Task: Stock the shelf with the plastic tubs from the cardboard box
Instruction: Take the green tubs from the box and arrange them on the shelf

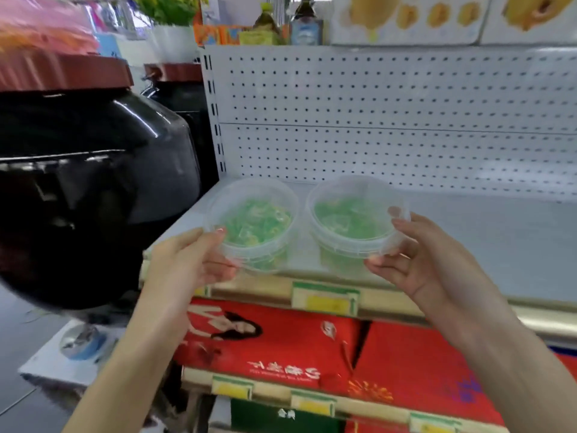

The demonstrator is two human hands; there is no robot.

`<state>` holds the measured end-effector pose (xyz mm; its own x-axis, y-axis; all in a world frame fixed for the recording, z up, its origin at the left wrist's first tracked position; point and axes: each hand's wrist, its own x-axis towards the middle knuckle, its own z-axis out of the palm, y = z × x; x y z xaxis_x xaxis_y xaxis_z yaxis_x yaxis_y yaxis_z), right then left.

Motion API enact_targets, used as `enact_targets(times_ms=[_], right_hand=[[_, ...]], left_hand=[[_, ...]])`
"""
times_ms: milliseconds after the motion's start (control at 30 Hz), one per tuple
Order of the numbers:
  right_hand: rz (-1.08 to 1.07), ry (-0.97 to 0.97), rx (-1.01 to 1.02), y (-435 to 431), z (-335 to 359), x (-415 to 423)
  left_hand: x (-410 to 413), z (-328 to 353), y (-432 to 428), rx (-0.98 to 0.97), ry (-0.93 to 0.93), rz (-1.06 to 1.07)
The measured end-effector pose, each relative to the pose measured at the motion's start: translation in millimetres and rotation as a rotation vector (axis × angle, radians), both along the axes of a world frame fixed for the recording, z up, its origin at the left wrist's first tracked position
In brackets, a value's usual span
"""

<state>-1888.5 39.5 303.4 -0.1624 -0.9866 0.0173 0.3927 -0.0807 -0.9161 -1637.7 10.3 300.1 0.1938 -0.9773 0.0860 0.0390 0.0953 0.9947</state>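
Two clear plastic tubs with green contents are at the front left of a white shelf (499, 239). My left hand (187, 260) grips the left tub (254, 223) by its near rim. My right hand (427, 260) grips the right tub (349, 220) at its right rim, thumb on the lid. Both tubs are upright, side by side, and hover at or just above the shelf's front edge; contact with the shelf cannot be told. The cardboard box is out of view.
A white pegboard back panel (374, 120) stands behind the shelf. Large black jars with brown lids (93, 182) crowd the left side. Red boxes (312, 348) fill the shelf below, with yellow price tags (324, 300) on the shelf edge.
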Motion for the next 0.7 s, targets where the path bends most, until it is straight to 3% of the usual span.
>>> enact_targets(times_ms=[267, 567, 633, 700], right_hand=[[-0.038, 0.104, 0.136, -100, 4, 57], [-0.095, 0.174, 0.283, -149, 0, 45], [-0.09, 0.289, 0.276, -157, 2, 38], [-0.187, 0.614, 0.251, -164, 3, 28]], left_hand=[[66, 14, -120, 0.072, -0.131, -0.107], [72, 1, -172, 0.178, -0.125, -0.091], [70, 0, -178, 0.133, -0.195, -0.065], [70, -2, -181, 0.024, -0.402, 0.008]])
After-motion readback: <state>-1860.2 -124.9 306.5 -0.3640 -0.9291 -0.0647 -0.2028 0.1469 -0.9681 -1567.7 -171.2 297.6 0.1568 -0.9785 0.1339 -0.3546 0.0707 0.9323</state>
